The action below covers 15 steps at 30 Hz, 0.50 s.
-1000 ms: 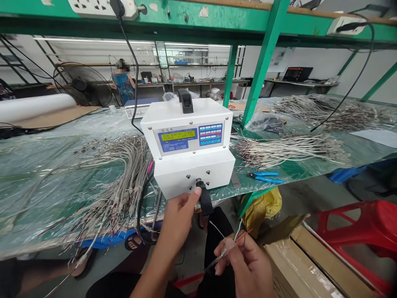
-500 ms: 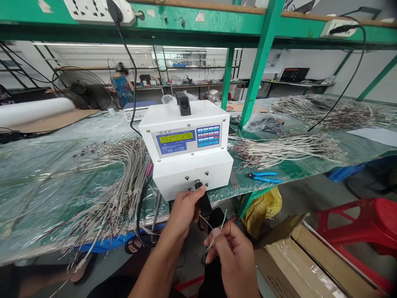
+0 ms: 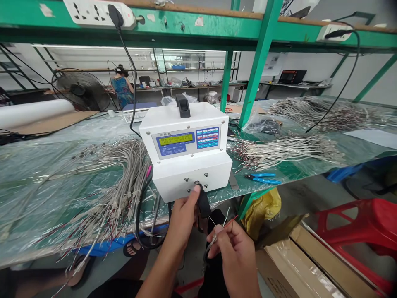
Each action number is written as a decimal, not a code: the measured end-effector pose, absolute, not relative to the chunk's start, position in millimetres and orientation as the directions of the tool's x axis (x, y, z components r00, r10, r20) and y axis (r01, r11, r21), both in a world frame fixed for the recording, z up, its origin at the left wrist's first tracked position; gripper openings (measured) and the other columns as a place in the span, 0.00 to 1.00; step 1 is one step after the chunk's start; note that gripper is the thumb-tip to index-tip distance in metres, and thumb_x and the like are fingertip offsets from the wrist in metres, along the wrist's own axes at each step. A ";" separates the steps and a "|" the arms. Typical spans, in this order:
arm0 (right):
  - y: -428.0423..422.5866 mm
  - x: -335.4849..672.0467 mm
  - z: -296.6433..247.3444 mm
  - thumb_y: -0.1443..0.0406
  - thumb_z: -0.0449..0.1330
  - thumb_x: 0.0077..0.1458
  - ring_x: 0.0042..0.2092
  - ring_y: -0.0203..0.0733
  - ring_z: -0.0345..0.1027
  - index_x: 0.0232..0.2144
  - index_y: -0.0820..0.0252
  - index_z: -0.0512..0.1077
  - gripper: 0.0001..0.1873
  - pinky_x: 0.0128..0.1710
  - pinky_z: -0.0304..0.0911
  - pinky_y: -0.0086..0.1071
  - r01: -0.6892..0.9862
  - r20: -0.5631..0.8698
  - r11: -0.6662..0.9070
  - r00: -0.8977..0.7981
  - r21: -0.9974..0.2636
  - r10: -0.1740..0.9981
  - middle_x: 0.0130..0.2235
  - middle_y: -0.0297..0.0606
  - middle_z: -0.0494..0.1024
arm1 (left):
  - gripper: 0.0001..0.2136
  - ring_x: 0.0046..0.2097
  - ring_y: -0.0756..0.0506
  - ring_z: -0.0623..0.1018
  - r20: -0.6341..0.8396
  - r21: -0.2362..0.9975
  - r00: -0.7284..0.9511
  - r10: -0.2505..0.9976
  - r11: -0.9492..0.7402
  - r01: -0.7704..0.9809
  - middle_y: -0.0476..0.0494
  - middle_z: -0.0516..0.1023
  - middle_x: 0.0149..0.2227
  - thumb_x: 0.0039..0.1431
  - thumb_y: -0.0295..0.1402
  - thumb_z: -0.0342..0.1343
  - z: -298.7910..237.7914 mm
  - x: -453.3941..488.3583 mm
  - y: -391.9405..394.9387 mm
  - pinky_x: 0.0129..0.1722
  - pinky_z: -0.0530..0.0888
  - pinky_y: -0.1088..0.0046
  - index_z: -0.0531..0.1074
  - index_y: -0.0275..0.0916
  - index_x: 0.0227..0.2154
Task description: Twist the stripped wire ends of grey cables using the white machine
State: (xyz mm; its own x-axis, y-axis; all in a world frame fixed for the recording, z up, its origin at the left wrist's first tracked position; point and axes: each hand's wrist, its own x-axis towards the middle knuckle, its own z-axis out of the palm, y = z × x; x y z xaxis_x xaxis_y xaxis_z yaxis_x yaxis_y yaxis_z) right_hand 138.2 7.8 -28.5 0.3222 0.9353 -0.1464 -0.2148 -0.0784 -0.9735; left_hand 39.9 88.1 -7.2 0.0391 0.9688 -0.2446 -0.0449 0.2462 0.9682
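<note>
The left hand [image 3: 183,213] grasps the black rectangular head [image 3: 204,203] of a boxy white machine [image 3: 192,167]; the right hand [image 3: 237,248] pinches a silvery braided cable [image 3: 214,239].

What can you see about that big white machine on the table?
The white, boxy, metal-looking machine sits upright on the green, plastic-covered table. A black handle tops it. Its front has a lit yellow-green screen, too blurred to read, beside a blue-and-red keypad. Screws dot the casing. From the lower front, a long black piece sticks out, held by the person's left hand.
</note>
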 end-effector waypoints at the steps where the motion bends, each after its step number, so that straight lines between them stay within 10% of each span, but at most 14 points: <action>1: 7.2 137.8 -29.5 0.53 0.57 0.58 0.20 0.28 0.65 0.23 0.58 0.59 0.20 0.24 0.61 0.23 -0.211 -0.149 -0.084 0.319 -0.974 0.936 0.24 0.30 0.74 | 0.29 0.15 0.52 0.58 -0.235 0.971 0.001 0.972 0.235 -0.046 0.55 0.54 0.11 0.57 0.59 0.50 -10.8 38.1 83.3 0.16 0.60 0.75 0.63 0.40 0.12; 15: -14.6 132.5 -37.6 0.55 0.61 0.52 0.16 0.26 0.60 0.20 0.60 0.62 0.18 0.18 0.57 0.20 -0.212 -0.201 -0.137 0.317 -0.968 0.927 0.21 0.31 0.72 | 0.36 0.17 0.51 0.57 -0.360 0.931 -0.153 0.920 0.342 -0.130 0.54 0.53 0.11 0.53 0.66 0.45 -45.1 29.3 22.3 0.17 0.60 0.75 0.75 0.33 0.18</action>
